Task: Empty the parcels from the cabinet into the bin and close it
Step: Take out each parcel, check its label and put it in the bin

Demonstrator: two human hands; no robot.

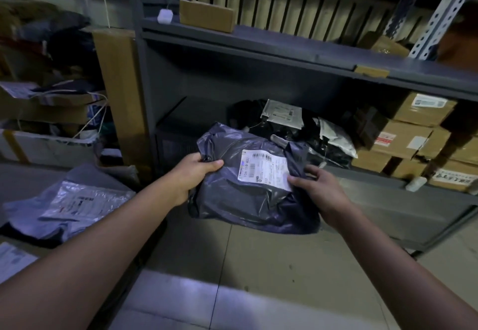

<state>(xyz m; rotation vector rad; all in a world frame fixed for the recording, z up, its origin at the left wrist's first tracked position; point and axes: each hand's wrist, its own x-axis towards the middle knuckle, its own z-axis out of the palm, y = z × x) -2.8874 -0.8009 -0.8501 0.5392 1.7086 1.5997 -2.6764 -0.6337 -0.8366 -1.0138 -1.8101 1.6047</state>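
Note:
A dark plastic parcel [248, 195] with a white shipping label hangs in front of the grey metal cabinet [258, 42], just outside its lower compartment. My left hand [192, 174] grips the parcel's left edge, thumb on top. My right hand [320, 190] pinches its right side beside the label. Behind it, inside the compartment, lie more dark bagged parcels [292, 128] and a white-grey one [336, 135]. At the lower left, pale bagged parcels [75, 203] lie in a container whose walls I cannot make out.
Cardboard boxes [413, 133] are stacked at the right of the lower compartment. A small carton [207, 15] stands on the shelf above. A tall flat carton [119, 91] leans left of the cabinet, beside cluttered boxes. Tiled floor [258, 278] lies below.

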